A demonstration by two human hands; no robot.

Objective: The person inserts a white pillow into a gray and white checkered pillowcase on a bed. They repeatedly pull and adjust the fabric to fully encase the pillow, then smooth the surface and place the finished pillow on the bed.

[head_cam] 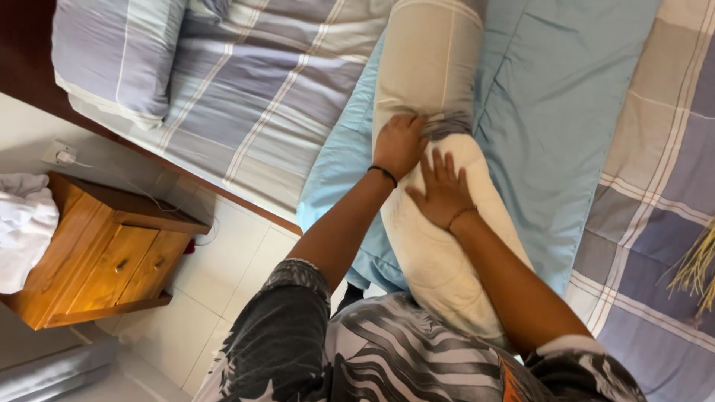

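Observation:
A long white bolster pillow [439,260] lies on the bed, its far half inside a striped beige and grey cover [428,67]. My left hand [398,144] grips the gathered edge of that cover at the bolster's middle. My right hand [443,190] rests flat with fingers spread on the bare white part, just below the cover's edge. Both wrists carry thin bands.
A light blue sheet [551,112] lies under the bolster. Checked grey bedding [253,97] and a matching pillow [115,56] sit at the left, a wooden nightstand [104,253] with white cloth [22,223] stands on the tiled floor, and a straw broom's tip [696,268] shows at the right.

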